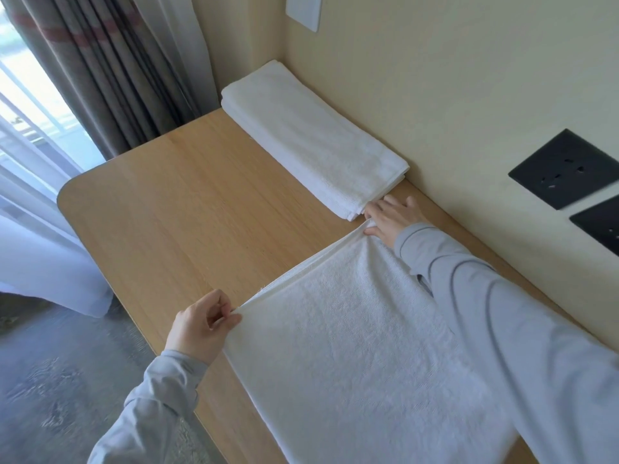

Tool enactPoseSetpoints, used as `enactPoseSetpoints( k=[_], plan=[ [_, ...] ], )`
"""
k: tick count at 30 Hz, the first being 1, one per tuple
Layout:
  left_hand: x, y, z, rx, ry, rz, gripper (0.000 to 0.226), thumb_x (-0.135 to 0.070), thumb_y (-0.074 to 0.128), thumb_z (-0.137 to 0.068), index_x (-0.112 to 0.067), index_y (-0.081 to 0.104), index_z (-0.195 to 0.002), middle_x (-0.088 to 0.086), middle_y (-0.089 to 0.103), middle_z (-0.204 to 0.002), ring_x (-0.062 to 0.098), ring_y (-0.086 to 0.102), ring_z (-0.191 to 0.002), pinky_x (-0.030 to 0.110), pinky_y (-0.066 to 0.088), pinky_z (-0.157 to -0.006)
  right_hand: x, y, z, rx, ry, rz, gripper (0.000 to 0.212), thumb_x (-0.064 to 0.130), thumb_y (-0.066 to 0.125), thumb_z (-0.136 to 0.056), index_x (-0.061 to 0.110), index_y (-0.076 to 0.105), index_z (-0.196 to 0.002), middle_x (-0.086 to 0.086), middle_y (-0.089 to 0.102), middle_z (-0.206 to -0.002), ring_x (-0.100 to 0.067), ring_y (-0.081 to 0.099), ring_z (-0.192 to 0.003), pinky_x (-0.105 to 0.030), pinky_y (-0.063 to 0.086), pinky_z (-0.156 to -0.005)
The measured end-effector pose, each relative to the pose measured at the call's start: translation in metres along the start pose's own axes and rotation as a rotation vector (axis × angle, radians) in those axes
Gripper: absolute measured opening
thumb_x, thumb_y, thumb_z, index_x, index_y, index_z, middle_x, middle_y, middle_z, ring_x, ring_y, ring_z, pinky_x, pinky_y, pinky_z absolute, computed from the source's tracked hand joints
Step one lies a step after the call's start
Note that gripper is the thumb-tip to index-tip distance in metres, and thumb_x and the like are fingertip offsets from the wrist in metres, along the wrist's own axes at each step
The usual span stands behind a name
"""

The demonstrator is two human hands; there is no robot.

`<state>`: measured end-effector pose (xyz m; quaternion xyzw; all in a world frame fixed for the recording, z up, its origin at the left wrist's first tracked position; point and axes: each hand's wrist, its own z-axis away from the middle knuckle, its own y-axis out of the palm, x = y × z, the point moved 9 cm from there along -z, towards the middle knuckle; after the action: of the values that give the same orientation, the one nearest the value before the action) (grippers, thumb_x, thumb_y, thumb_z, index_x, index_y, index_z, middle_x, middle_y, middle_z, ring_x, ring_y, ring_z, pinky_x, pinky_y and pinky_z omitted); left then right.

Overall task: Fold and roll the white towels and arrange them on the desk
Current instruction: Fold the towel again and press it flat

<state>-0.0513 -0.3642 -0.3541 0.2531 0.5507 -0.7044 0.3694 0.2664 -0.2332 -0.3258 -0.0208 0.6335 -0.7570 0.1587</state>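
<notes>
Head-worn view looks steeply down, close over the desk (187, 202).

spread towel (351, 336) on desk (187, 202), folded towel (311, 139) behind
</notes>
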Motion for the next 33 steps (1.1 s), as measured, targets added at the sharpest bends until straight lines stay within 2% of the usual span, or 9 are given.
enactPoseSetpoints(
  k=[4,8,10,13,20,23,26,28,33],
  plan=[
    [-0.045,0.006,0.037,-0.276,0.145,-0.318,0.030,0.009,0.049,-0.072,-0.008,0.066,-0.090,0.009,0.065,-0.086,0.038,0.058,-0.083,0.036,0.044,-0.070,0.016,-0.026,0.036,-0.323,0.103,-0.084,0.033,0.003,0.065,-0.077,0.012,0.058,-0.108,-0.004,0.058,-0.114,-0.024,0.052,-0.109,-0.039,0.033,-0.085],
    [-0.098,0.094,0.080,-0.069,0.412,-0.501,0.041,-0.018,0.047,-0.086,-0.004,0.062,-0.122,0.018,0.055,-0.132,0.034,0.050,-0.125,0.046,0.031,-0.102,0.073,-0.034,0.080,-0.575,0.048,-0.377,0.030,-0.005,0.055,-0.076,0.002,0.066,-0.102,-0.012,0.065,-0.112,-0.031,0.061,-0.107,-0.041,0.039,-0.092],
    [-0.087,0.111,0.077,0.081,0.284,-0.538,0.061,-0.043,0.021,-0.097,-0.003,0.053,-0.131,0.014,0.048,-0.140,0.025,0.037,-0.136,0.043,0.018,-0.111,0.114,-0.019,0.098,-0.484,-0.195,-0.476,0.036,0.010,0.041,-0.089,0.003,0.063,-0.116,-0.011,0.060,-0.127,-0.027,0.053,-0.123,-0.041,0.033,-0.103],
    [-0.060,0.094,0.064,0.017,0.243,-0.577,0.074,-0.059,0.012,-0.093,-0.010,0.043,-0.139,0.007,0.040,-0.146,0.024,0.030,-0.139,0.041,0.008,-0.114,0.116,0.013,0.105,-0.225,-0.415,-0.309,0.050,0.034,0.033,-0.094,0.016,0.041,-0.140,-0.001,0.038,-0.149,-0.018,0.029,-0.140,-0.046,0.020,-0.113],
    [-0.042,0.076,0.050,-0.038,0.188,-0.549,0.079,-0.066,0.014,-0.089,-0.013,0.038,-0.142,0.015,0.038,-0.147,0.032,0.032,-0.137,0.042,0.016,-0.112,-0.040,0.057,0.061,0.006,0.075,-0.409,0.054,0.040,0.028,-0.099,0.032,0.007,-0.148,0.018,0.003,-0.155,-0.014,0.020,-0.141,-0.037,0.023,-0.113],
    [-0.044,0.076,0.051,-0.036,0.176,-0.562,0.080,-0.067,0.013,-0.088,-0.014,0.038,-0.143,0.013,0.037,-0.148,0.031,0.031,-0.138,0.040,0.013,-0.114,-0.036,0.057,0.061,0.028,0.120,-0.234,0.053,0.044,0.016,-0.099,0.033,-0.007,-0.146,0.014,-0.003,-0.157,-0.010,-0.002,-0.145,-0.041,-0.003,-0.118],
    [-0.044,0.076,0.051,-0.039,0.158,-0.564,0.083,-0.069,0.010,-0.086,-0.016,0.036,-0.144,0.012,0.036,-0.149,0.029,0.029,-0.140,0.039,0.011,-0.115,-0.010,0.022,0.079,-0.148,0.175,-0.144,0.060,0.041,0.020,-0.098,0.013,0.009,-0.149,-0.006,0.008,-0.158,-0.024,0.001,-0.146,-0.048,-0.006,-0.116],
    [-0.044,0.077,0.051,-0.048,0.152,-0.563,0.084,-0.069,0.008,-0.086,-0.016,0.036,-0.144,0.012,0.035,-0.149,0.030,0.029,-0.140,0.040,0.013,-0.115,0.055,0.005,0.110,-0.251,-0.047,-0.299,0.061,0.041,0.024,-0.097,0.002,0.027,-0.144,-0.015,0.026,-0.152,-0.032,0.017,-0.142,-0.052,0.008,-0.115],
    [-0.041,0.078,0.052,-0.064,0.158,-0.579,0.082,-0.068,0.010,-0.086,-0.017,0.033,-0.146,0.011,0.032,-0.151,0.028,0.025,-0.142,0.041,0.012,-0.117,0.127,0.046,0.198,-0.079,-0.415,-0.262,0.062,0.048,0.020,-0.096,0.011,0.028,-0.146,-0.004,0.024,-0.155,-0.021,0.019,-0.144,-0.050,0.020,-0.114]
  ],
)
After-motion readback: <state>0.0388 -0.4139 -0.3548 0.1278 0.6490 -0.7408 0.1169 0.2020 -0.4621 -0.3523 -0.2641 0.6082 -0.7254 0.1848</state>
